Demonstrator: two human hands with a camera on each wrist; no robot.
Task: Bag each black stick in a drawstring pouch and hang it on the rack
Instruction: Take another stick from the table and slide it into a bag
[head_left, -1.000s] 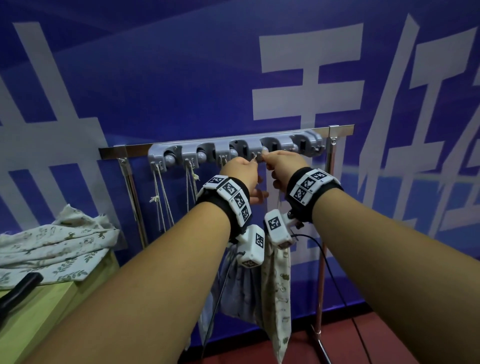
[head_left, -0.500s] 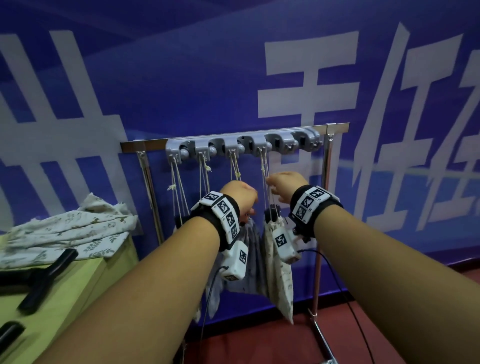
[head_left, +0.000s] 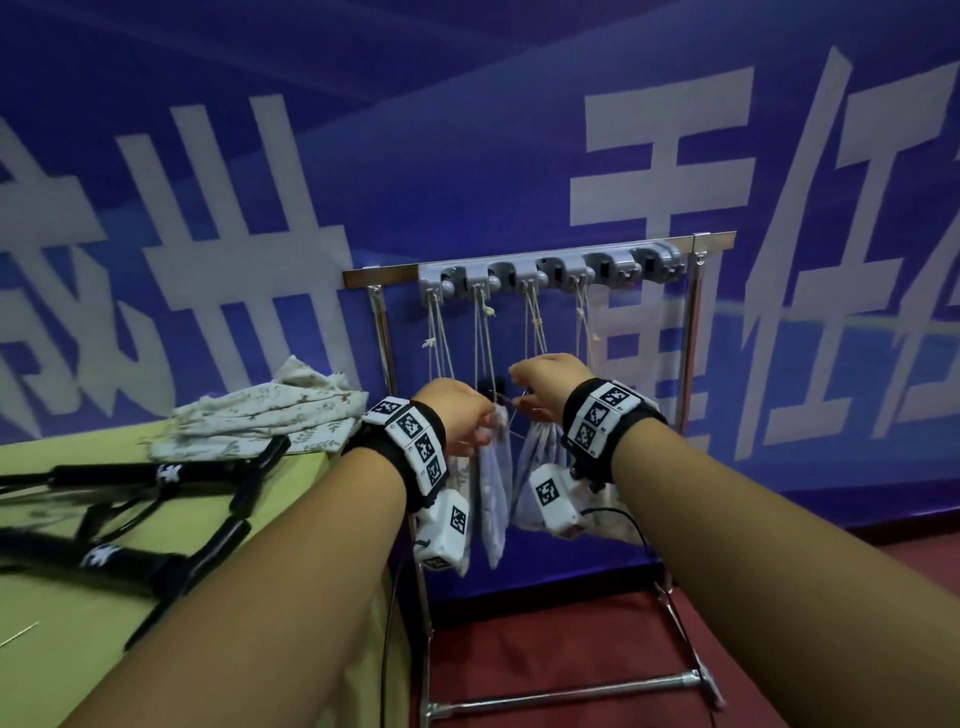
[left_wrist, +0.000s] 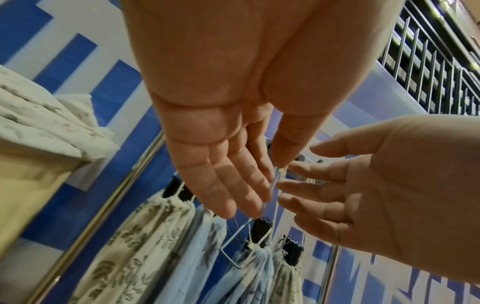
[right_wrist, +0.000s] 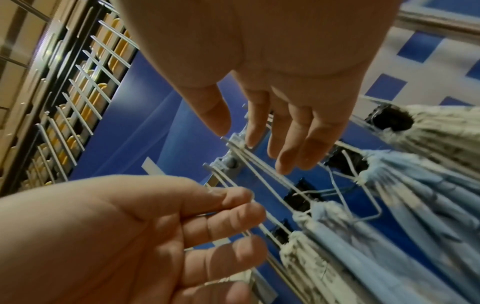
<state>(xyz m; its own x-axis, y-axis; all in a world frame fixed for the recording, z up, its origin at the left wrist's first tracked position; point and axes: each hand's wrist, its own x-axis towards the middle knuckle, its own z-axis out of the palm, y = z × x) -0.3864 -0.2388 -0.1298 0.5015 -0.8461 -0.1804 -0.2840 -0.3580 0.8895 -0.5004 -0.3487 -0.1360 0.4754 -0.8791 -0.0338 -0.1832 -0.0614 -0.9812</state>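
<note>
Several drawstring pouches (head_left: 492, 499) hang by their cords from the grey hook strip (head_left: 550, 267) on the metal rack (head_left: 691, 338). Black stick ends (left_wrist: 261, 226) poke out of the gathered pouch mouths (right_wrist: 298, 218). My left hand (head_left: 460, 415) and right hand (head_left: 548, 382) hover side by side at the cords, just above the pouch mouths. In the wrist views the left hand (left_wrist: 233, 185) and right hand (right_wrist: 275, 127) have straight, relaxed fingers that brush the cords (right_wrist: 259, 170) and grip nothing. More black sticks (head_left: 156, 473) lie on the yellow-green table (head_left: 62, 649) at left.
A heap of floral cloth pouches (head_left: 270, 410) lies at the table's far corner next to the rack's left post (head_left: 384, 343). The rack's foot bar (head_left: 571, 693) crosses the red floor. A blue banner wall stands close behind the rack. Two hooks at the strip's right end are bare.
Both hands have come down from the hook strip to the level of the pouch mouths and let go of the cord. The newest pouch now hangs free, and the view has swung left and back.
</note>
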